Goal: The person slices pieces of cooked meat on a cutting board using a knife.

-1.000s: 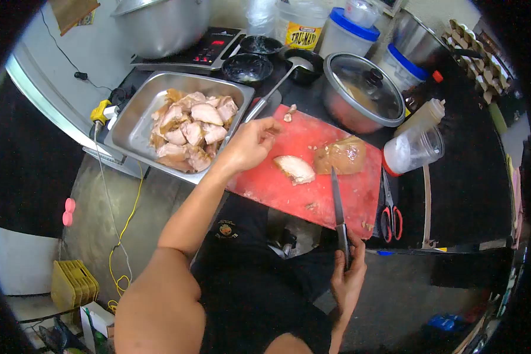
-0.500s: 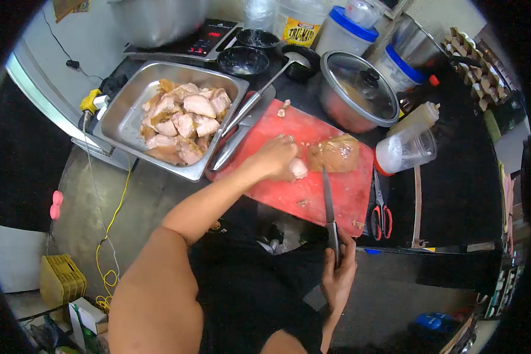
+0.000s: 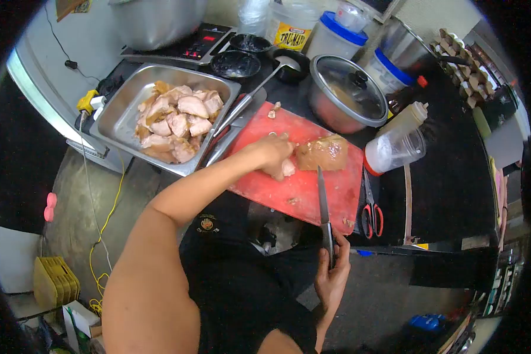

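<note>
My left hand (image 3: 272, 156) is closed around a small pale piece of cooked meat (image 3: 288, 168), part of which shows below the fingers. It rests over the red cutting board (image 3: 342, 193). Just right of it lies a larger brown-skinned block of meat (image 3: 323, 153). My right hand (image 3: 333, 272) grips the dark handle of a knife (image 3: 323, 200). The blade points away from me over the board, its tip at the block's near edge; whether it touches cannot be made out. Small meat scraps (image 3: 274, 110) lie near the board's far corner.
Left of the board stands a steel tray (image 3: 113, 124) holding several meat chunks (image 3: 180, 121). A ladle (image 3: 248, 97) lies between them. Behind are a lidded pot (image 3: 343, 121), black bowls (image 3: 236, 65) and an induction cooker (image 3: 209, 38). Scissors (image 3: 370, 215) and a clear plastic container (image 3: 398, 152) sit to the right.
The whole scene has shifted slightly left in view as the head moved. Both hands keep their holds, and the knife stays close to the block's near edge.
</note>
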Tool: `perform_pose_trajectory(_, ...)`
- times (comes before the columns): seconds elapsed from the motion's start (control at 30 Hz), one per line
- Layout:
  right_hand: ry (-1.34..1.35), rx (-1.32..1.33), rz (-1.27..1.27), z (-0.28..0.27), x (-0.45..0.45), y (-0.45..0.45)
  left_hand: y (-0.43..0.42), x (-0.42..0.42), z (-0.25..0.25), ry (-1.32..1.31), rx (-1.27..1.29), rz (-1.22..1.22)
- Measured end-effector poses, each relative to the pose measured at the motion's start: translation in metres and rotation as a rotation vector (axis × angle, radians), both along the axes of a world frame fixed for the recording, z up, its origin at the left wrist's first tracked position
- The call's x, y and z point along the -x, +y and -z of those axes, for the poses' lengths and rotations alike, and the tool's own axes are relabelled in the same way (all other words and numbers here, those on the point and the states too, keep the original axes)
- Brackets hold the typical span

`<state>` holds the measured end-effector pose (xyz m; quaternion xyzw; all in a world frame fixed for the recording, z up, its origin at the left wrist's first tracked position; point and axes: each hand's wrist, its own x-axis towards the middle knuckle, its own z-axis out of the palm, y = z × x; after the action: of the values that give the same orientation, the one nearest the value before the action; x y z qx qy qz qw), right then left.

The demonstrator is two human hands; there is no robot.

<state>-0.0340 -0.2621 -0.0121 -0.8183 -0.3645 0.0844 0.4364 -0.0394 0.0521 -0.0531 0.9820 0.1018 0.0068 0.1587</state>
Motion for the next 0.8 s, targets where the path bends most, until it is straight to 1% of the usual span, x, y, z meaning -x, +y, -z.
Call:
perform_pose_trajectory(0.1,-0.033,-0.012,-0.006,0.001,0.0,-0.001,-0.002,0.006,-0.005,-0.033,0.072,-0.038)
perform_pose_trajectory(0.2,-0.032,-0.005,-0.013,-0.006,0.002,0.001,0.0,0.008,-0.013,-0.014,0.129,-0.076)
perform_pose_trajectory(0.3,-0.047,-0.016,-0.024,-0.007,0.002,0.002,0.015,0.006,-0.005,-0.098,0.375,-0.096)
perform_pose_trajectory(0.4,-0.035,-0.008,-0.025,-0.009,0.002,0.003,0.028,0.005,-0.001,-0.181,0.312,-0.082)
perform_pose_trajectory(0.5,-0.049,-0.005,-0.024,-0.007,0.002,0.003,0.018,0.008,0.002,-0.159,0.25,-0.157)
perform_pose_trajectory(0.6,-0.051,0.003,-0.02,-0.009,0.002,0.003,0.01,0.02,-0.01,-0.049,0.3,-0.132)
perform_pose_trajectory(0.7,-0.012,0.019,-0.015,-0.006,0.001,0.002,0.003,0.024,0.001,-0.16,0.071,-0.038)
perform_pose_trajectory(0.8,-0.019,0.049,-0.021,0.001,-0.002,-0.001,0.003,0.02,0.003,-0.14,0.088,-0.076)
